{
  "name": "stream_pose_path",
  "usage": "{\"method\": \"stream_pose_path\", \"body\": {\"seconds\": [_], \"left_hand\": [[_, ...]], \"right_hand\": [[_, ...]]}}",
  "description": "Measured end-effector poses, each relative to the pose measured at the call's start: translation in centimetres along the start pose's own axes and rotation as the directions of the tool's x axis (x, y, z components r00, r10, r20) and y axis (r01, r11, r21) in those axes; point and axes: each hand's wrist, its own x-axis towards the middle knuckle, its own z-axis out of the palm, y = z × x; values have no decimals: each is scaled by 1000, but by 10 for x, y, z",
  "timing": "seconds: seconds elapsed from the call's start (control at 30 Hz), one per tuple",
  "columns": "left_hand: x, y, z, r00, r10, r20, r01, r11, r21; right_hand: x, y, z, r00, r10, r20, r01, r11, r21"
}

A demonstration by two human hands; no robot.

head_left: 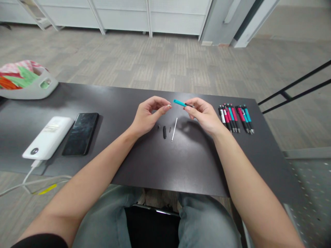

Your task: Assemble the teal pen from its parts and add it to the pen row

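At the table's far left edge, a grey basket [38, 90] of coloured cloth overhangs the corner; nearer the front edge lie a white power bank [49, 137], its cable dropping off the table [129, 162], and just beside it a black phone [81, 133]; bare tabletop separates the phone from the hands. The left hand [147, 115] is raised above the mid-table, fingers curled, thumb and forefinger pinched on a small white part [169, 105]. Below and between the hands lie small parts: a tiny dark piece [158, 126], a black tip [164, 132], a short spring-like piece [170, 129] and a white refill [174, 130], all close together yet apart from one another. The right hand [204, 115] holds a teal barrel [180, 103] in its closed fingertips, the barrel pointing toward the left hand without touching it. Right of that hand, a row of pens [236, 119] lies side by side near the table's right edge; open surface remains in front of the parts, toward the person.
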Motion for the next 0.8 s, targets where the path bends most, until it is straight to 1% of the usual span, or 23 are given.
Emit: {"method": "stream_pose_path", "body": {"seconds": [0.1,0.2,0.3,0.37,0.47,0.6,0.8], "left_hand": [[0,0,0,1000,-4,-9,4,1000,-1],[0,0,0,1000,22,-17,-22,1000,19],[-1,-4,-2,997,73,-13,-72,996,50],[-1,-9,-3,994,111,-17,-110,992,59],[1,-16,-4,982,177,-62,-173,983,62],[3,-19,-3,964,247,-96,-241,968,69],[2,-19,-3,968,228,-103,-216,970,114]], "right_hand": [[-2,-3,-1,1000,-15,27,17,998,-53],[-3,-2,-2,999,-20,38,24,995,-93],[-2,2,-4,999,-33,30,36,994,-103],[-1,7,-5,998,-63,30,66,993,-93],[2,13,-8,993,-117,26,119,991,-69],[3,17,-11,992,-127,27,128,989,-68],[2,19,-8,992,-116,59,123,983,-135]]}}
